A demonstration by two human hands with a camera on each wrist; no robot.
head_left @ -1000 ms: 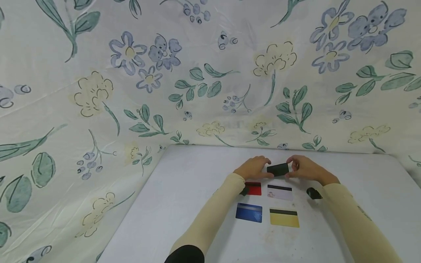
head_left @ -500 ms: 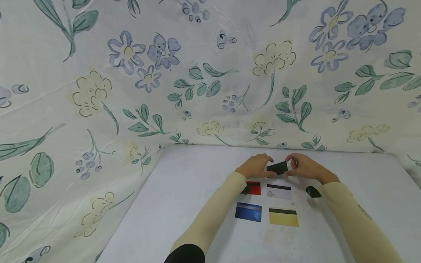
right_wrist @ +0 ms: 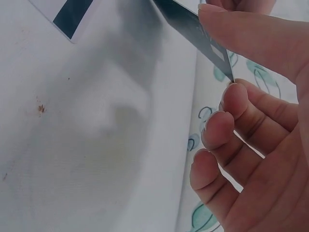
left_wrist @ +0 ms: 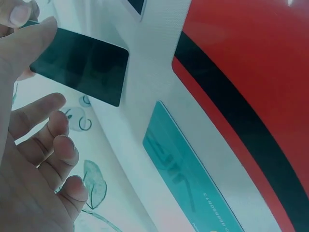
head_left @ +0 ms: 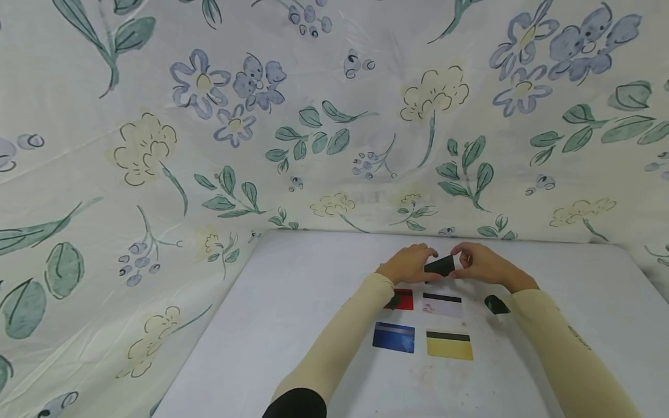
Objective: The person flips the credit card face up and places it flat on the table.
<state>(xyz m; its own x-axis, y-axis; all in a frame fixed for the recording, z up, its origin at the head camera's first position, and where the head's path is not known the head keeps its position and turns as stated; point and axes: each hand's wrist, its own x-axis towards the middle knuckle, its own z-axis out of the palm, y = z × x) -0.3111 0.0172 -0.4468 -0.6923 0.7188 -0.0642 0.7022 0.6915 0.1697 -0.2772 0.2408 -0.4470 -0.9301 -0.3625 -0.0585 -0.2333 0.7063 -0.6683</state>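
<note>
My two hands meet over a dark bank card [head_left: 441, 266], tilted up at the far side of the table. At its left end my left hand [head_left: 409, 264] holds it, the thumb over its face; in the left wrist view the other fingers [left_wrist: 58, 123] are bent below the card's edge. My right hand [head_left: 483, 264] pinches the right end; the right wrist view shows the thumb [right_wrist: 251, 36] over the card and a fingertip at its corner. Near the left palm lies a teal card [left_wrist: 188, 169], hidden in the head view.
Nearer on the white table [head_left: 313, 290] lie a red card [head_left: 404, 299], partly behind the left wrist, and a white card [head_left: 442, 305]. In front of them are a blue card [head_left: 394, 337] and a yellow card [head_left: 449, 346]. A floral cloth [head_left: 292, 145] hangs behind.
The dark card has tilted more, its right end rising. The left fingertips have shifted slightly right, and the hands are a little closer together. The other cards stay put.
</note>
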